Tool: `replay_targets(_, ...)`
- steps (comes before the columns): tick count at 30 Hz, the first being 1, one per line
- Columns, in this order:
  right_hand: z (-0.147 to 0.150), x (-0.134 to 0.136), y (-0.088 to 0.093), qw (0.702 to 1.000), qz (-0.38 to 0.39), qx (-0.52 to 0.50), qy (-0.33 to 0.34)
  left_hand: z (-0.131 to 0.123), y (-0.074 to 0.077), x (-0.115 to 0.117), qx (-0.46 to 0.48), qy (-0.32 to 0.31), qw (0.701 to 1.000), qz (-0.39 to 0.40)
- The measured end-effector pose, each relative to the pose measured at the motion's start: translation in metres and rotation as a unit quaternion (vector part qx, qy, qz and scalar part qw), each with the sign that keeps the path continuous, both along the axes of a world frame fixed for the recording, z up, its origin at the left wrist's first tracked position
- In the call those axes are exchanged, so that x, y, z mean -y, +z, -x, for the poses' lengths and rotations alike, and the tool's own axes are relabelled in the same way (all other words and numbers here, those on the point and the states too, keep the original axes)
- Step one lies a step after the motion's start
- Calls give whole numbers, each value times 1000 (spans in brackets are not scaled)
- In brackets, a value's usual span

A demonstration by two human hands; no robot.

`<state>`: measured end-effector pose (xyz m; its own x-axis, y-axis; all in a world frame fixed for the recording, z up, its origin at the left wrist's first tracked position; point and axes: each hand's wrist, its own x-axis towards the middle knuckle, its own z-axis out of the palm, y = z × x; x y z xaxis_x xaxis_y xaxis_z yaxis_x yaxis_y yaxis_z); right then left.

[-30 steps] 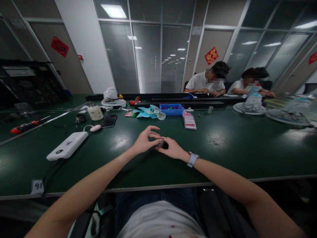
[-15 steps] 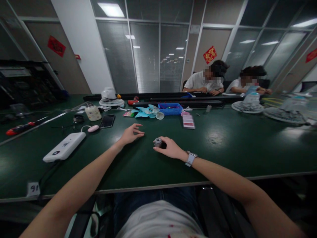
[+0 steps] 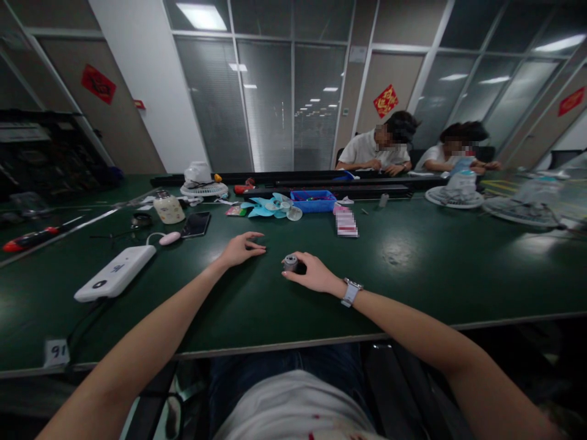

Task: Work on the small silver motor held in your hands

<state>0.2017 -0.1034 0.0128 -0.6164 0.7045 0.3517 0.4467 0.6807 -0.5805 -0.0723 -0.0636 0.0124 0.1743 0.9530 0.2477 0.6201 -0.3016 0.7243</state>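
Note:
My right hand (image 3: pixel 314 272) is curled around a small grey metal cylinder (image 3: pixel 290 263), with thumb and fingers on its sides. The cylinder is upright on the green tabletop, and its round top with dark holes faces up. To the left, my left hand (image 3: pixel 245 249) hovers low over the table with its fingers apart and nothing between them. A gap separates it from the cylinder. Beyond the left hand lies a light blue fan blade (image 3: pixel 270 206).
Behind the hands are a blue tray (image 3: pixel 313 201) with wires and a pink-and-white packet (image 3: pixel 346 221). A white power bank (image 3: pixel 115 273), a phone (image 3: pixel 196 224) and a jar (image 3: pixel 169 208) sit left. White fan parts (image 3: pixel 455 194) stand right. Two people work across the table.
The view has shifted slightly, so the scene sits a little further left. My left fingers have drawn slightly closer together. The right hand keeps its hold on the cylinder.

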Motion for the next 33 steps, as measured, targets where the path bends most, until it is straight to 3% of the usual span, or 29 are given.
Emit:
replay_targets(6,1,0,-1,1000,-11,1,-5,-47,22,24,111,-27,985,-131)
replay_targets(10,1,-1,-2,1000,-20,1,-4,-71,26,39,159,-88,976,-122)
replay_targets(14,1,0,-1,1000,-14,5,-13,-75,21,43,180,-115,973,-88)
replay_targets(20,2,1,1,1000,-13,1,-5,-79,18,44,178,-95,976,-86)
replay_targets(33,2,0,0,1000,-10,1,-10,-81,25,52,141,-82,982,-100)
